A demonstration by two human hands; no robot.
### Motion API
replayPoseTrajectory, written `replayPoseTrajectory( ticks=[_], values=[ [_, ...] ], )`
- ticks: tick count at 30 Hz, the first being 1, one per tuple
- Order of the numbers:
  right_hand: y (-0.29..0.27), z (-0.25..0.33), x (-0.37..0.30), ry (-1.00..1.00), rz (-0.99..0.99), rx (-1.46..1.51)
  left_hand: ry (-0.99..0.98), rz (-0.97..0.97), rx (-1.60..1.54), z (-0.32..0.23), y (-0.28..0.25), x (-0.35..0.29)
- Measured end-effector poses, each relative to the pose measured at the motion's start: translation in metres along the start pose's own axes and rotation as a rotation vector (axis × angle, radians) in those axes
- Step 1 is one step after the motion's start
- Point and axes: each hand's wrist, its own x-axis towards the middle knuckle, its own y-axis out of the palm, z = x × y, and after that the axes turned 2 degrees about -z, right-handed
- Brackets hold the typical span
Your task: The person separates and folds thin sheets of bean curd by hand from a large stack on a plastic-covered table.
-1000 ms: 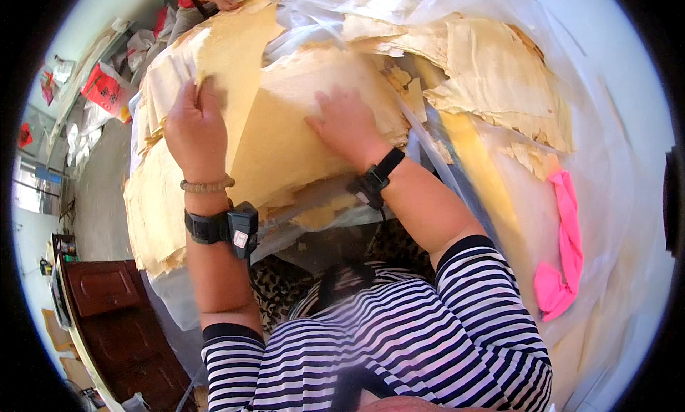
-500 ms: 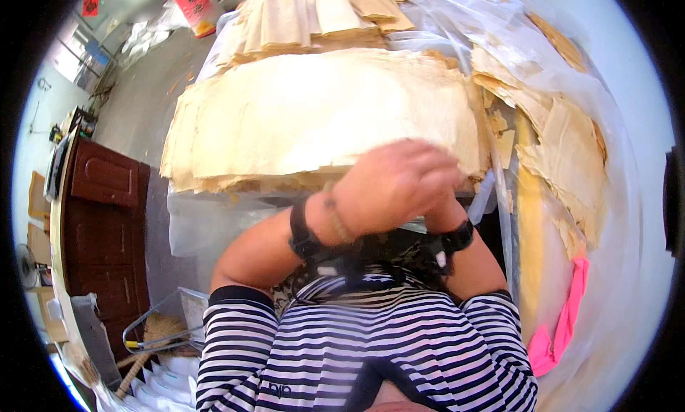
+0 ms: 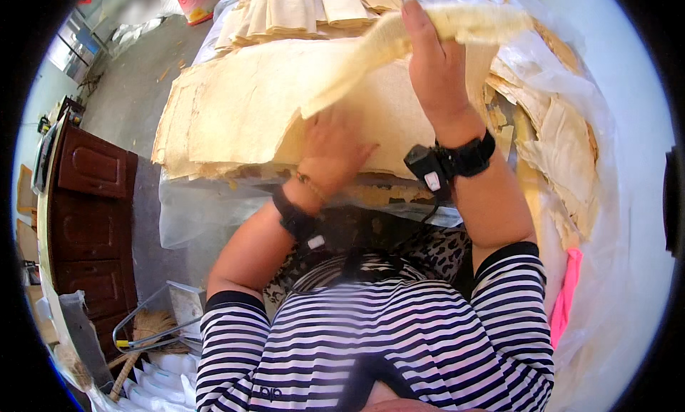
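A wide stack of thin, pale yellow sheets (image 3: 235, 105), which look like dried tofu skin, lies before me. My right hand (image 3: 441, 84) is raised over its right part, gripping a tofu skin sheet (image 3: 479, 24) that is lifted and curled. The thumb shows in front of the sheet, and the other fingers are partly behind it. The lifted sheet's lower left corner hangs down towards my left hand (image 3: 334, 146). That hand lies on the stack, palm down and slightly blurred, with its thumb spread to the right; its fingertips are close to the hanging corner.
Folded sheets (image 3: 285, 12) are piled behind the stack. Broken sheets (image 3: 560, 141) rest on clear plastic at the right, above a pink strip (image 3: 566, 298). A dark red cabinet (image 3: 96, 169), a broom (image 3: 150, 326) and a red-and-white bag (image 3: 193, 2) stand at the left.
My hands were together near the stack's front edge. Now my right hand has risen away with a sheet lifted in it, and my left hand rests on the stack.
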Motion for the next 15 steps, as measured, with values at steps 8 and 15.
replayPoseTrajectory(
  ticks=[8,15],
  values=[
    [0.048,0.037,0.090,0.057,-0.053,0.366,0.057,-0.129,0.071,0.042,0.014,0.019],
    [0.057,0.050,0.155,-0.357,-0.251,0.003,-0.240,-0.295,-0.494,0.070,0.023,0.041]
  ],
)
